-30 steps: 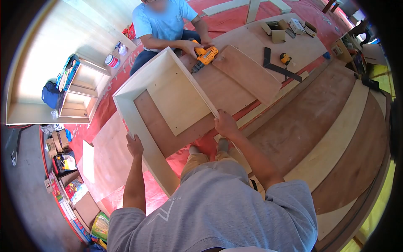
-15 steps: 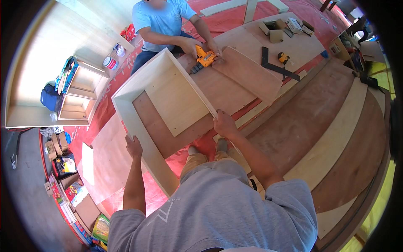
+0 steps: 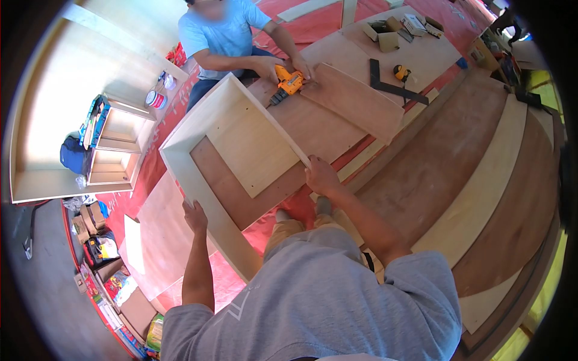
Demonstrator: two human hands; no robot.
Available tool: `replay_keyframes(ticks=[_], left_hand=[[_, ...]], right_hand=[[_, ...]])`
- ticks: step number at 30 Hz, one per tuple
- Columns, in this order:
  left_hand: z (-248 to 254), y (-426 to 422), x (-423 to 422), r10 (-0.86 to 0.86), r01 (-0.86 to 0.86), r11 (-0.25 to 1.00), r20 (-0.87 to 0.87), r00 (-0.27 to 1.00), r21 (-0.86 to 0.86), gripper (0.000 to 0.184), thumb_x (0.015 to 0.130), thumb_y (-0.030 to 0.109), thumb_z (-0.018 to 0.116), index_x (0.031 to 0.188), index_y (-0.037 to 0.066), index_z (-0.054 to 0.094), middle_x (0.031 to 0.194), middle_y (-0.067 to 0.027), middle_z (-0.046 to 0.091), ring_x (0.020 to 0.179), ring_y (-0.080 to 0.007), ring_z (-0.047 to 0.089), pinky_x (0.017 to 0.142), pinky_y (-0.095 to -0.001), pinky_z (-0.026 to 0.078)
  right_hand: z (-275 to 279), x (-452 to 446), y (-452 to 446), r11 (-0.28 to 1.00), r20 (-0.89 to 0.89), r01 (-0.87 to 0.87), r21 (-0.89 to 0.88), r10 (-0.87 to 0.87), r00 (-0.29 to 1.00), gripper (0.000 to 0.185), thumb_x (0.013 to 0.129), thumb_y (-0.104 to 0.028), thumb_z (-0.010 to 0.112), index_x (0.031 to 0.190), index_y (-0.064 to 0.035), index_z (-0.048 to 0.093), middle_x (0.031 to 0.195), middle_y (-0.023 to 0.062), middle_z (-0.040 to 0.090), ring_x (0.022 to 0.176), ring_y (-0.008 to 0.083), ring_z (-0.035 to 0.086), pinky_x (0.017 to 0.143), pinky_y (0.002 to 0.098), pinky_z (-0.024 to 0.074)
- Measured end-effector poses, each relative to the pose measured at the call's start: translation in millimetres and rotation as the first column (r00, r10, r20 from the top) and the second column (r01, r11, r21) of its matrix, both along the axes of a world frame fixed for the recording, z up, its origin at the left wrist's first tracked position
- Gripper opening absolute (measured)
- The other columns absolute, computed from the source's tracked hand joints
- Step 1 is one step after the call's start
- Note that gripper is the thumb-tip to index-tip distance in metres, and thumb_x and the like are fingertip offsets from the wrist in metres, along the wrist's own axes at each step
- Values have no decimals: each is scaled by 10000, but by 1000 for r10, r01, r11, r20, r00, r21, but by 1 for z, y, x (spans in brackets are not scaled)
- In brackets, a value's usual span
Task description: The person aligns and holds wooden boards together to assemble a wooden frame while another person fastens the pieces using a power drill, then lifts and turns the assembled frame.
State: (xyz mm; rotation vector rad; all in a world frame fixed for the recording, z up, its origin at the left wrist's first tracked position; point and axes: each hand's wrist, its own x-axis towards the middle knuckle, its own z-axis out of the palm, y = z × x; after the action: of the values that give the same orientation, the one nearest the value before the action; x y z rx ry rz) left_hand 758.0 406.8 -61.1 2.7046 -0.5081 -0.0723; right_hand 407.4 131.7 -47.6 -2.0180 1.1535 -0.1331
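A pale wooden box frame (image 3: 212, 207) with open sides stands tilted in front of me, and I hold it from both sides. My left hand (image 3: 194, 215) is closed round the edge of its left board. On the opposite side my right hand (image 3: 322, 175) grips the right board's edge near its near end. A light plywood panel (image 3: 253, 144) with small dark holes shows inside the frame. Across from me, a person in a light blue shirt (image 3: 220, 42) holds an orange cordless drill (image 3: 290, 81) beside the frame's far right side.
A loose plywood board (image 3: 355, 102) lies by the drill. Farther right are a black square (image 3: 391, 87), a yellow tape measure (image 3: 401, 73) and small boxes (image 3: 385, 36). A shelf cabinet (image 3: 114, 144) stands left. Red sheeting (image 3: 144, 186) covers the floor; long boards (image 3: 481, 198) lie right.
My view has shifted slightly. The other person's drill has tipped a little closer to the frame. Both my hands keep their places on the frame.
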Motion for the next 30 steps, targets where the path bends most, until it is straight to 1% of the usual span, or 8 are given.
replay_keyframes(ticks=[3,6,12,15,24,30], left_hand=[[0,0,1,-10,10,1000,25,1000,1,453,920,277,519,1315,63,457,1109,-271,637,1012,-457,614,879,-519,475],[4,-1,-2,-22,22,1000,18,1000,0,456,920,280,519,1317,66,455,1108,-268,639,1010,-457,615,870,-517,478],[6,-1,-3,-19,17,999,28,999,39,439,927,289,508,1301,65,459,1107,-272,637,1002,-456,617,860,-514,481],[8,-2,-4,-46,45,999,44,998,17,437,929,290,505,1295,57,456,1104,-280,635,1005,-455,616,866,-514,479],[7,-3,-3,-3,1,998,26,1000,61,453,929,302,509,1306,59,446,1104,-281,635,1017,-456,614,880,-508,480],[6,-1,-2,5,-6,999,12,1000,52,442,930,296,510,1300,63,449,1099,-283,635,1010,-456,616,875,-509,479]], right_hand=[[-3,-1,0,1000,22,3,1,-3,1000,300,878,-184,565,1099,5,492,1054,241,600,992,422,598,855,513,485],[-5,-1,1,1000,35,0,-12,0,999,318,884,-182,565,1129,6,486,1068,249,586,992,431,583,863,509,471],[-1,-2,2,1000,54,3,-31,-1,999,325,885,-181,564,1140,6,485,1091,249,585,1012,428,581,879,506,471],[-2,-1,1,1000,25,-3,1,3,1000,328,889,-179,561,1152,1,483,1113,242,584,1027,421,581,892,502,468],[2,0,0,1000,-7,-14,17,15,1000,337,904,-191,551,1170,2,478,1123,228,587,1053,400,579,917,485,463],[5,1,-1,1000,-12,-21,23,21,1000,325,901,-184,558,1158,0,481,1121,229,587,1047,400,579,916,486,463]])
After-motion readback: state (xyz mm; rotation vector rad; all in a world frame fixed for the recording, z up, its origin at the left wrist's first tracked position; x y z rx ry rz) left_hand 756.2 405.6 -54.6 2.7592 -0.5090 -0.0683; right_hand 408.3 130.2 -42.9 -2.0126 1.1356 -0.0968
